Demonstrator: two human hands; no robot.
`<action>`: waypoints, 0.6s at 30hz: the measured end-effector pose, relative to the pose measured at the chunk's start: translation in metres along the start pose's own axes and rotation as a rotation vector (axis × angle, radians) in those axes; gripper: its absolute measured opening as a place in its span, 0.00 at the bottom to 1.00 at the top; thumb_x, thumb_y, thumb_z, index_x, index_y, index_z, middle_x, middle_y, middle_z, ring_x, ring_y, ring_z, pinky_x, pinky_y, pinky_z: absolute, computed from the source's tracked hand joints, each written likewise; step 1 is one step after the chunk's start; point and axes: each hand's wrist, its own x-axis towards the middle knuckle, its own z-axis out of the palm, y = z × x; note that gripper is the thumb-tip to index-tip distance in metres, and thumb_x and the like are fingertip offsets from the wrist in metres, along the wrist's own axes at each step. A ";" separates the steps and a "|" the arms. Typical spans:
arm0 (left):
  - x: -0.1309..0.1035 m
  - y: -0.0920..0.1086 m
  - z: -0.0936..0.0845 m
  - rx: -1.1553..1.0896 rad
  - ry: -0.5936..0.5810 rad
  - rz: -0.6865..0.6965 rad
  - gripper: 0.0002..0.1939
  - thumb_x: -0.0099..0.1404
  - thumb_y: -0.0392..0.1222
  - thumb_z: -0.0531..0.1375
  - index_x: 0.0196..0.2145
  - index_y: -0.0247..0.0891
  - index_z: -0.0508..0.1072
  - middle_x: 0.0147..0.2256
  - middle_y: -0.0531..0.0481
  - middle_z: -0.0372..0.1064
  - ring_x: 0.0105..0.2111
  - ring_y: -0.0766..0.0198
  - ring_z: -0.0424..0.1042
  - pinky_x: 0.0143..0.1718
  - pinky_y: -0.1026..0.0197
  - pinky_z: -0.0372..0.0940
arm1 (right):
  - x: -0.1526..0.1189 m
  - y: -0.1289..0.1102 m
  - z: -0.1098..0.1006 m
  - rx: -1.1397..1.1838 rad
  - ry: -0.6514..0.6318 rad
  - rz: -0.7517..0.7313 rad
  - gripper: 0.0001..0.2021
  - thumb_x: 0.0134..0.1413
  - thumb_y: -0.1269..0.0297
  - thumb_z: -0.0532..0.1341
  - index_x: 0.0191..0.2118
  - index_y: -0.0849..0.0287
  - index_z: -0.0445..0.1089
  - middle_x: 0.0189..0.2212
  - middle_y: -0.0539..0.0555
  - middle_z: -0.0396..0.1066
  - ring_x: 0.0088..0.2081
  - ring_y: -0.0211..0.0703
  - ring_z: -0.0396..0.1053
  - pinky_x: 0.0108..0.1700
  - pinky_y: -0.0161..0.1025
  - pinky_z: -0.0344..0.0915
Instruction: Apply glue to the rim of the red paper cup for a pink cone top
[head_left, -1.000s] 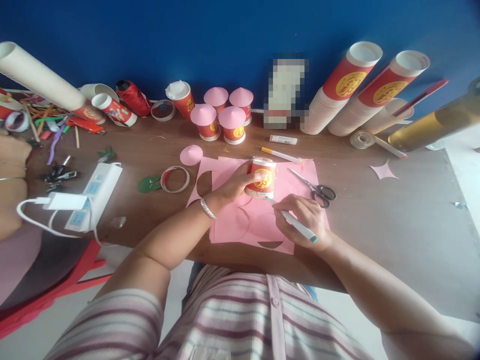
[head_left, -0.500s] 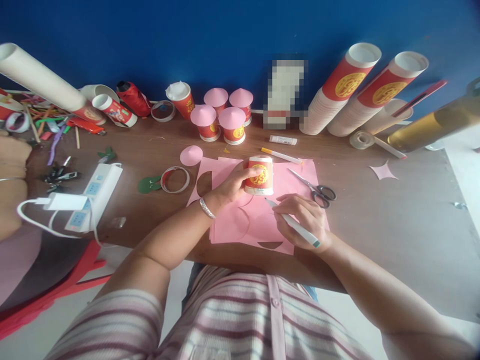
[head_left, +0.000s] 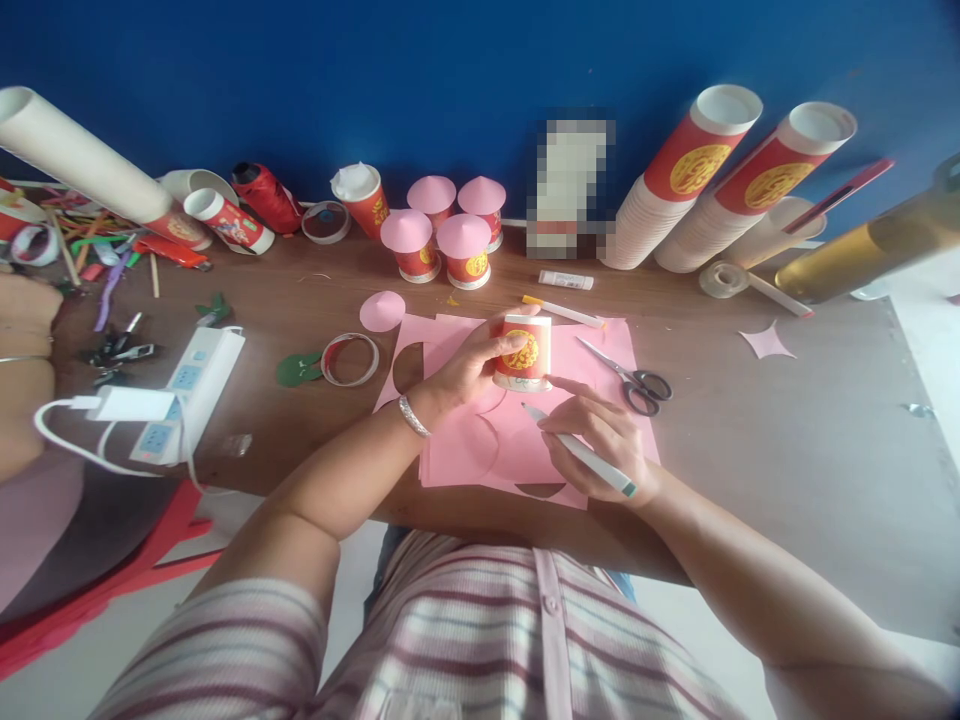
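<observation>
My left hand (head_left: 481, 355) is closed around a red paper cup (head_left: 532, 353) with a gold emblem, held upside down above the pink paper sheets (head_left: 457, 440). Green pen marks show on the cup's white rim, which faces down. My right hand (head_left: 600, 440) grips a white marker (head_left: 596, 462) with a green end; its tip points up and left, just below the cup and apart from it. The right index finger stretches out close to the cup's rim. Black-handled scissors (head_left: 646, 390) lie on the paper to the right.
Several cups with pink cone tops (head_left: 463, 238) stand at the back. Two stacks of paper cups (head_left: 675, 180) lean on the wall at right. A pink cone (head_left: 382, 311), a tape roll (head_left: 350, 359) and a white power strip (head_left: 191, 390) lie to the left. A glue stick (head_left: 566, 280) lies behind.
The cup has shifted slightly right and shows more green marks on its rim. The marker tip has moved a little left and down, and my right index finger has extended toward the cup.
</observation>
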 end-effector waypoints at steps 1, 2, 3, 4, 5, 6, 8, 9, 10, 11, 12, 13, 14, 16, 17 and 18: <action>0.000 -0.001 -0.001 -0.005 0.005 0.009 0.20 0.62 0.46 0.66 0.50 0.39 0.76 0.48 0.45 0.74 0.48 0.56 0.72 0.46 0.57 0.67 | 0.000 0.000 0.000 0.001 0.003 -0.002 0.14 0.55 0.80 0.61 0.44 0.56 0.68 0.28 0.47 0.71 0.26 0.36 0.69 0.54 0.58 0.78; 0.001 -0.002 -0.001 -0.013 0.009 0.019 0.20 0.62 0.46 0.66 0.51 0.39 0.76 0.48 0.45 0.74 0.48 0.56 0.72 0.46 0.57 0.67 | 0.000 0.000 0.000 0.001 0.005 -0.004 0.14 0.55 0.80 0.61 0.44 0.56 0.68 0.28 0.47 0.71 0.26 0.36 0.69 0.55 0.58 0.78; 0.002 -0.004 -0.002 -0.022 0.008 0.029 0.19 0.62 0.46 0.66 0.50 0.39 0.76 0.46 0.46 0.74 0.46 0.57 0.72 0.45 0.58 0.66 | 0.000 0.001 0.000 0.001 0.006 -0.005 0.14 0.55 0.80 0.61 0.44 0.56 0.68 0.28 0.47 0.71 0.26 0.36 0.69 0.55 0.59 0.78; 0.003 -0.005 -0.003 -0.030 0.002 0.034 0.18 0.62 0.46 0.66 0.49 0.39 0.76 0.44 0.47 0.74 0.45 0.58 0.72 0.44 0.58 0.66 | 0.000 0.001 0.000 0.003 0.004 -0.004 0.14 0.55 0.80 0.61 0.44 0.56 0.68 0.28 0.47 0.71 0.26 0.36 0.69 0.55 0.59 0.78; 0.003 -0.007 -0.004 -0.032 -0.006 0.032 0.16 0.62 0.47 0.65 0.47 0.39 0.76 0.42 0.47 0.73 0.43 0.60 0.72 0.42 0.59 0.66 | 0.000 0.001 0.000 0.007 0.000 -0.001 0.14 0.55 0.80 0.61 0.44 0.56 0.68 0.28 0.47 0.71 0.26 0.36 0.69 0.55 0.59 0.78; 0.003 -0.008 -0.004 -0.026 -0.014 0.026 0.15 0.63 0.48 0.65 0.45 0.38 0.76 0.40 0.48 0.73 0.41 0.61 0.71 0.41 0.60 0.66 | 0.000 0.001 0.000 0.009 -0.006 0.004 0.14 0.55 0.80 0.61 0.45 0.56 0.68 0.28 0.47 0.71 0.26 0.37 0.69 0.55 0.59 0.78; 0.002 -0.007 -0.002 0.009 -0.020 0.016 0.14 0.64 0.49 0.64 0.42 0.37 0.75 0.36 0.49 0.71 0.38 0.62 0.70 0.39 0.60 0.65 | 0.000 0.001 0.000 0.006 -0.014 0.009 0.14 0.56 0.79 0.60 0.45 0.55 0.68 0.28 0.47 0.71 0.27 0.38 0.71 0.54 0.58 0.79; 0.001 -0.006 0.000 0.034 -0.022 0.013 0.15 0.64 0.50 0.65 0.42 0.37 0.74 0.35 0.49 0.70 0.37 0.62 0.70 0.38 0.60 0.65 | 0.000 0.001 0.001 -0.001 -0.014 0.006 0.14 0.56 0.79 0.61 0.45 0.54 0.68 0.28 0.46 0.71 0.28 0.39 0.73 0.53 0.57 0.79; 0.000 -0.005 0.001 0.061 -0.030 0.009 0.16 0.63 0.51 0.66 0.42 0.37 0.73 0.34 0.50 0.69 0.36 0.63 0.69 0.37 0.60 0.65 | 0.000 0.001 0.001 -0.009 -0.012 0.002 0.14 0.56 0.79 0.61 0.45 0.54 0.68 0.27 0.46 0.71 0.29 0.39 0.74 0.53 0.56 0.79; -0.001 -0.003 0.003 0.086 -0.041 0.005 0.18 0.62 0.51 0.67 0.42 0.37 0.72 0.34 0.50 0.69 0.35 0.63 0.69 0.36 0.61 0.65 | 0.000 0.001 0.002 -0.019 -0.005 -0.004 0.14 0.56 0.79 0.61 0.45 0.54 0.68 0.27 0.46 0.71 0.29 0.40 0.74 0.52 0.56 0.79; -0.001 -0.002 0.004 0.108 -0.050 0.001 0.19 0.61 0.52 0.68 0.43 0.37 0.72 0.34 0.50 0.68 0.34 0.64 0.68 0.36 0.61 0.65 | 0.000 0.001 0.002 -0.033 0.006 -0.008 0.14 0.56 0.79 0.61 0.45 0.54 0.68 0.27 0.46 0.71 0.29 0.40 0.74 0.51 0.55 0.80; -0.002 0.000 0.005 0.129 -0.057 -0.003 0.21 0.60 0.53 0.68 0.43 0.37 0.71 0.35 0.50 0.68 0.34 0.64 0.67 0.35 0.62 0.64 | 0.000 0.001 0.002 -0.052 0.022 -0.010 0.14 0.56 0.79 0.61 0.45 0.54 0.68 0.27 0.45 0.71 0.28 0.40 0.74 0.51 0.54 0.80; -0.002 0.001 0.006 0.148 -0.055 -0.004 0.21 0.60 0.53 0.68 0.43 0.36 0.71 0.35 0.50 0.68 0.34 0.64 0.67 0.35 0.62 0.64 | 0.000 0.001 0.002 -0.077 0.039 -0.010 0.14 0.56 0.79 0.61 0.44 0.53 0.67 0.27 0.46 0.71 0.28 0.40 0.74 0.49 0.52 0.80; -0.002 0.002 0.006 0.175 -0.038 0.002 0.21 0.60 0.54 0.68 0.42 0.36 0.71 0.36 0.49 0.69 0.34 0.64 0.67 0.36 0.62 0.64 | 0.001 0.000 0.000 -0.138 0.059 0.008 0.13 0.56 0.78 0.61 0.43 0.53 0.67 0.27 0.46 0.72 0.30 0.41 0.76 0.44 0.47 0.80; -0.002 0.002 0.006 0.182 -0.027 0.008 0.21 0.60 0.54 0.67 0.42 0.35 0.71 0.36 0.49 0.69 0.34 0.64 0.67 0.36 0.62 0.64 | 0.001 0.000 -0.002 -0.165 0.057 0.024 0.13 0.56 0.78 0.61 0.43 0.54 0.67 0.27 0.47 0.72 0.31 0.42 0.76 0.40 0.44 0.79; -0.002 0.002 0.006 0.185 -0.020 0.014 0.21 0.61 0.54 0.67 0.42 0.35 0.71 0.36 0.49 0.70 0.35 0.63 0.68 0.36 0.61 0.64 | 0.001 0.000 -0.003 -0.185 0.047 0.043 0.13 0.56 0.78 0.61 0.43 0.54 0.67 0.27 0.48 0.72 0.32 0.43 0.77 0.37 0.41 0.78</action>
